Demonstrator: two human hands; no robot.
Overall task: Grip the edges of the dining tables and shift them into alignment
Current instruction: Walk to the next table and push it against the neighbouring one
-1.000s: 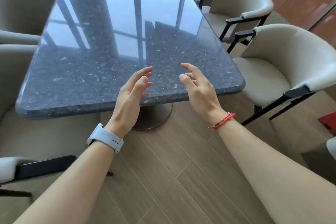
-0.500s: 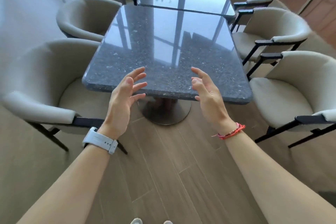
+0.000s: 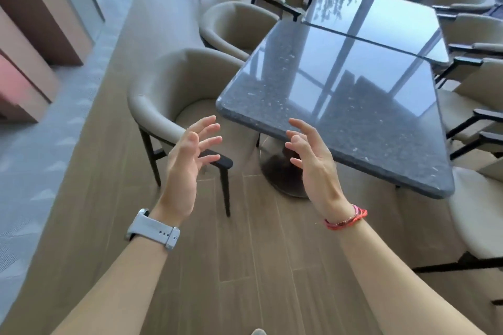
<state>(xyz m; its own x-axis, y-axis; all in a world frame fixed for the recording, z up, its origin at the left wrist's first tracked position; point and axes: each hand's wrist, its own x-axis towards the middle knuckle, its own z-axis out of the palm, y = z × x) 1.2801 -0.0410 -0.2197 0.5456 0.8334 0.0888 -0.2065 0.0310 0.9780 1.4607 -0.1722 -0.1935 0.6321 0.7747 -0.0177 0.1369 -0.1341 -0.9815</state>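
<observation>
Head view: my left hand (image 3: 187,163) and right hand (image 3: 313,163) hover at frame centre, palms facing, fingers spread and loosely bent, holding nothing. The nearest dining table (image 3: 340,100) sits centre right, its near edge just beyond my right hand; a second table (image 3: 381,16) lies just past its far edge at upper right.

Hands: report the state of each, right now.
Left hand: open, fingers spread, holding nothing.
Right hand: open, fingers spread, holding nothing; not gripping the stone-topped dining table.
</observation>
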